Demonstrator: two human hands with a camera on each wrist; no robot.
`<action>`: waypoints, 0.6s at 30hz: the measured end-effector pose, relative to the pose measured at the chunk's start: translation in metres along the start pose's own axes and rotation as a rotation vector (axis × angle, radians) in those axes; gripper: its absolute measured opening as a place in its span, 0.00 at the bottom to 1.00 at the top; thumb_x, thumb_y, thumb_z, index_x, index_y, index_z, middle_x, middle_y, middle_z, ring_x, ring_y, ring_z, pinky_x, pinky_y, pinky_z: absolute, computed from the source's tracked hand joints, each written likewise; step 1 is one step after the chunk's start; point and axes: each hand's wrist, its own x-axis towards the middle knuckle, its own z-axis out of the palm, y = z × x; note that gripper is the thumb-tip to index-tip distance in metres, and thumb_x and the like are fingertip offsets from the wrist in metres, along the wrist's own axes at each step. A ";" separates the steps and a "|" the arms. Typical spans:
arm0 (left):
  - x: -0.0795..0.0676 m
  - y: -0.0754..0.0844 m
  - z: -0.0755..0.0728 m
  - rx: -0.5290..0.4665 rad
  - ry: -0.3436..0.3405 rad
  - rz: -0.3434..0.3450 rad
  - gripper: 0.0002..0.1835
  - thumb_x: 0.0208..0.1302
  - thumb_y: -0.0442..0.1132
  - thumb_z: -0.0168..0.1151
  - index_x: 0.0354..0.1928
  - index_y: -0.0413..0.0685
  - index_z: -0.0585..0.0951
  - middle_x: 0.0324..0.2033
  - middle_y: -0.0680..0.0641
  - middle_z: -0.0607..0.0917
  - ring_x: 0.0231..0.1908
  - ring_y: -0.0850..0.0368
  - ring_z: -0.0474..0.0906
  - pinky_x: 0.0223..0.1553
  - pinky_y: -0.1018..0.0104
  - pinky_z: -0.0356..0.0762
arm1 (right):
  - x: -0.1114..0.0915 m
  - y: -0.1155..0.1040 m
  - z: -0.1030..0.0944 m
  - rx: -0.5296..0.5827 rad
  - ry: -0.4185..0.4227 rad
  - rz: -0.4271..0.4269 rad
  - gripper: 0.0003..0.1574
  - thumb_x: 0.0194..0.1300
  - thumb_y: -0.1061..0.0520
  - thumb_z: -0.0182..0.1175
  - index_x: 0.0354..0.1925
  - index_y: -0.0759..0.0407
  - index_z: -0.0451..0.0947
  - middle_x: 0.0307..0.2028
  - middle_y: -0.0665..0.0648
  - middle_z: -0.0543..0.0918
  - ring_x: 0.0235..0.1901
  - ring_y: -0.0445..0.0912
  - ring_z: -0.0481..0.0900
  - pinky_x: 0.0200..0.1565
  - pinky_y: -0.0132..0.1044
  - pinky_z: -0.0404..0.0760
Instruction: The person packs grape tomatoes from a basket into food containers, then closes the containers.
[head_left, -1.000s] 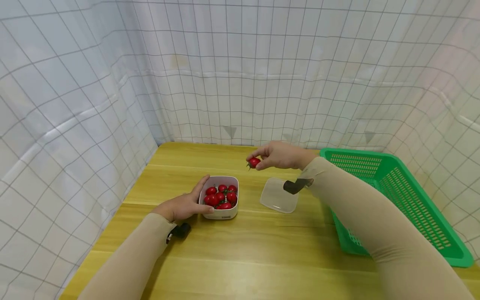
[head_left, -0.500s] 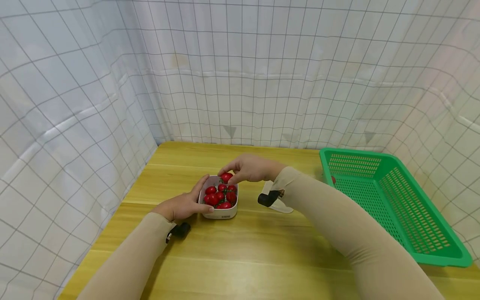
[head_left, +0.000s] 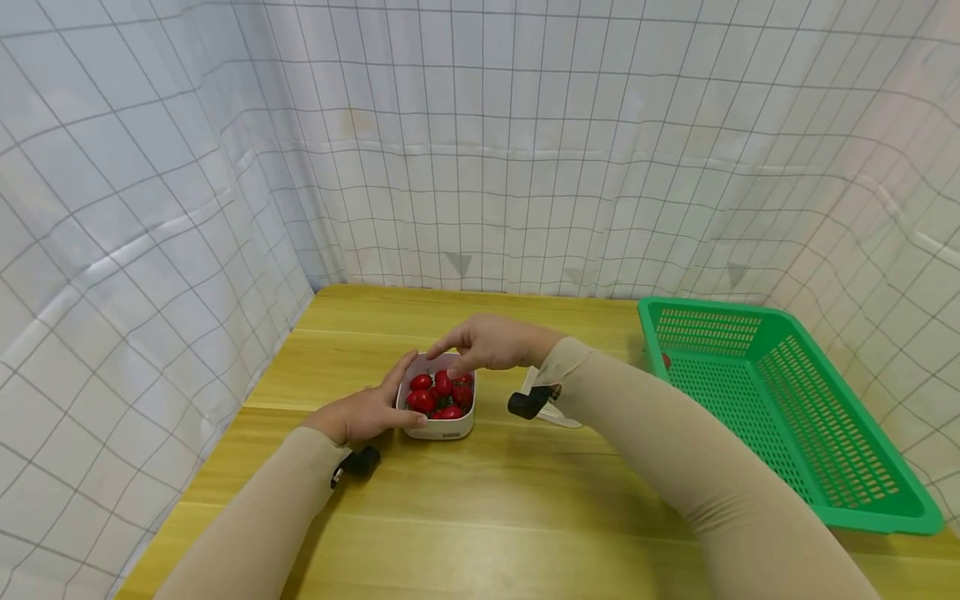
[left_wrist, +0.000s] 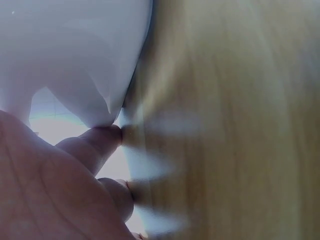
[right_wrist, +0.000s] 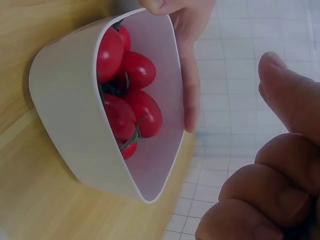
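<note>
A white plastic container on the wooden table holds several red cherry tomatoes with green stems. My left hand grips its left side, thumb over the front rim and fingers along the outer wall; the left wrist view shows that hand close against the white wall. Above the container's back right rim hovers my right hand, thumb and index finger apart. In the right wrist view, nothing is between the thumb and fingers of that hand, and the tomatoes lie below the rim.
A clear lid lies right of the container, partly covered by my right wrist. Farther right stands a green basket with a red tomato just showing at its left wall. White gridded curtains surround the table.
My right hand came left from near the lid carrying a cherry tomato, lowered it at the container's back, and let it go. My left hand stays on the container.
</note>
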 end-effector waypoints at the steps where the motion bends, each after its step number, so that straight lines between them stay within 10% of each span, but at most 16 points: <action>1: 0.000 0.000 0.000 0.002 0.001 -0.002 0.64 0.63 0.69 0.64 0.84 0.70 0.28 0.83 0.33 0.49 0.78 0.21 0.53 0.73 0.21 0.53 | -0.001 0.001 -0.001 0.007 0.001 -0.005 0.27 0.73 0.53 0.68 0.68 0.45 0.82 0.20 0.46 0.64 0.21 0.40 0.60 0.33 0.33 0.68; 9: 0.001 0.002 0.002 0.006 0.000 -0.011 0.63 0.64 0.69 0.64 0.84 0.71 0.28 0.82 0.30 0.51 0.77 0.20 0.53 0.73 0.22 0.53 | -0.028 0.014 -0.024 0.102 0.074 -0.035 0.28 0.74 0.56 0.65 0.70 0.51 0.79 0.21 0.47 0.66 0.22 0.42 0.61 0.37 0.35 0.73; 18: 0.000 0.003 0.001 0.001 0.008 0.011 0.64 0.65 0.67 0.65 0.85 0.67 0.29 0.82 0.29 0.48 0.77 0.19 0.51 0.74 0.23 0.52 | -0.115 0.052 -0.079 0.090 0.262 0.131 0.26 0.79 0.44 0.58 0.71 0.44 0.78 0.20 0.43 0.69 0.21 0.38 0.60 0.40 0.37 0.76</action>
